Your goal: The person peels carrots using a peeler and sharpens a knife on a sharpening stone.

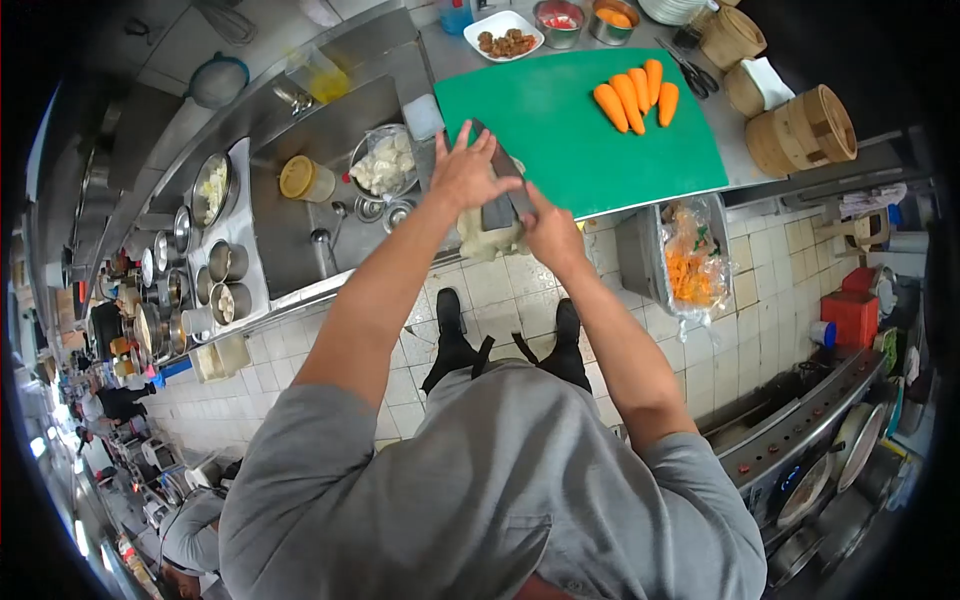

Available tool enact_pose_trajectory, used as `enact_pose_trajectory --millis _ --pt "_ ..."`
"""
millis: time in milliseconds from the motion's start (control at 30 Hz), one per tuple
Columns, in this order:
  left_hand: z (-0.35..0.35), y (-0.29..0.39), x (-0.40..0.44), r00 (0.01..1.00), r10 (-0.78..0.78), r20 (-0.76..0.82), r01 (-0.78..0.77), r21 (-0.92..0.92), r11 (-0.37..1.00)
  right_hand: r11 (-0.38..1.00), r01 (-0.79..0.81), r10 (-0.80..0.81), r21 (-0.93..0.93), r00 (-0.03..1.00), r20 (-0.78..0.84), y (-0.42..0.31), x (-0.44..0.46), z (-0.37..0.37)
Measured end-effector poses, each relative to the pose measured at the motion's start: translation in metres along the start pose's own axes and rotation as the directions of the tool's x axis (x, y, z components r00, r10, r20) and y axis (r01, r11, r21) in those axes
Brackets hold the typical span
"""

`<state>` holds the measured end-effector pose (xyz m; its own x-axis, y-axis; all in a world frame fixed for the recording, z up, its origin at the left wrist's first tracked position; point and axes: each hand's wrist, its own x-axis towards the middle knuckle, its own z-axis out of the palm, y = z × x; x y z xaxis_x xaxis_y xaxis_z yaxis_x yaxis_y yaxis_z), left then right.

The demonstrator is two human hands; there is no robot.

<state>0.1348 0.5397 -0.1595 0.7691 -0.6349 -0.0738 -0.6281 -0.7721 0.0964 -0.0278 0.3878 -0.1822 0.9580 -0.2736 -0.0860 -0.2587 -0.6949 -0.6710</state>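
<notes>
At the near left corner of the green cutting board point(570, 110), a knife point(510, 175) with a broad dark grey blade lies slantwise near the counter edge. My right hand point(553, 235) is closed around its near end. My left hand point(465, 178) rests against the blade with fingers spread and the thumb stretched across it. Beneath the blade, a pale cloth-like thing point(485, 240) hangs at the counter edge; its kind is unclear. Several peeled carrots point(638, 95) lie together on the board, off to the right of both hands.
Left is a sink point(290, 235) with a bag of white pieces point(385, 170) and a yellow-lidded tub point(305, 180). Behind the board are a white dish of food point(503, 38), scissors point(690, 72) and bamboo steamers point(800, 130). A bin of peelings point(690, 265) stands below right.
</notes>
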Motion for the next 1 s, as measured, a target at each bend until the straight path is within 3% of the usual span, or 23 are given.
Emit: enact_pose_trajectory --millis 33,100,133,167,267,300,367,400,467,500,533,567,733,800,867,933,1000 --pt "0.008 0.01 -0.02 0.997 0.021 -0.08 -0.026 -0.062 0.998 1.0 -0.011 0.009 0.025 0.998 0.065 0.007 -0.008 -0.006" --pt "0.015 0.05 -0.078 0.999 -0.033 -0.014 0.032 -0.067 0.997 0.993 -0.109 0.097 0.036 0.967 0.237 0.018 -0.067 -0.022" --pt "0.02 0.069 -0.112 0.999 -0.043 0.032 0.046 -0.096 0.994 0.989 -0.005 -0.017 0.145 0.989 0.149 0.039 -0.105 -0.01" --pt "0.019 0.081 -0.13 0.996 -0.053 0.076 0.062 -0.126 0.99 0.98 -0.011 -0.011 0.201 0.994 0.108 0.034 -0.132 -0.011" --pt "0.013 0.059 -0.098 0.997 -0.068 0.037 0.072 -0.096 0.993 0.991 -0.074 0.058 0.109 0.988 0.143 0.028 -0.092 0.002" --pt "0.035 0.031 -0.067 0.993 -0.051 -0.109 0.047 -0.039 0.998 0.993 -0.102 0.09 0.058 0.981 0.172 0.006 -0.055 -0.005" --pt "-0.006 -0.002 -0.014 0.993 -0.111 0.046 0.115 -0.099 0.988 0.998 -0.023 0.021 0.056 0.999 0.037 -0.006 0.007 0.016" --pt "-0.013 -0.008 -0.006 0.994 -0.108 0.031 0.11 -0.087 0.99 0.998 -0.013 0.012 0.064 1.0 0.021 -0.001 0.014 0.029" --pt "-0.013 -0.009 0.003 0.971 -0.131 0.2 0.14 -0.032 0.99 0.945 0.325 -0.317 -0.03 0.896 -0.312 0.022 0.02 0.051" --pt "-0.01 -0.01 0.0 0.977 -0.121 0.176 0.133 -0.058 0.989 0.945 0.326 -0.32 -0.034 0.894 -0.313 0.011 0.014 0.03" --pt "-0.008 -0.013 0.005 0.978 -0.125 0.168 0.136 -0.059 0.989 0.959 0.014 -0.015 0.284 1.0 0.002 0.001 0.006 0.006" --pt "-0.008 -0.014 0.004 0.976 -0.125 0.176 0.136 -0.056 0.989 0.807 -0.381 0.203 0.451 0.896 0.395 -0.009 -0.002 -0.008" --pt "-0.007 -0.018 0.006 0.973 -0.099 0.208 0.113 -0.06 0.992 0.805 -0.373 0.214 0.462 0.908 0.361 -0.007 0.001 0.0" --pt "0.004 -0.021 0.002 0.996 -0.022 0.087 0.029 -0.08 0.996 0.809 -0.387 0.246 0.443 0.907 0.342 0.002 -0.004 0.011" --pt "0.015 -0.011 -0.021 0.999 -0.001 0.049 0.004 -0.055 0.998 0.933 0.047 -0.034 0.357 0.999 -0.043 0.018 -0.027 0.034" --pt "0.015 0.013 -0.058 1.0 0.025 -0.003 -0.026 -0.023 0.999 0.934 -0.113 0.08 0.338 0.991 0.112 0.015 -0.083 0.016" --pt "0.016 0.044 -0.099 0.993 -0.041 0.111 0.048 -0.06 0.997 0.935 -0.155 0.1 0.32 0.979 0.18 0.034 -0.097 0.011"
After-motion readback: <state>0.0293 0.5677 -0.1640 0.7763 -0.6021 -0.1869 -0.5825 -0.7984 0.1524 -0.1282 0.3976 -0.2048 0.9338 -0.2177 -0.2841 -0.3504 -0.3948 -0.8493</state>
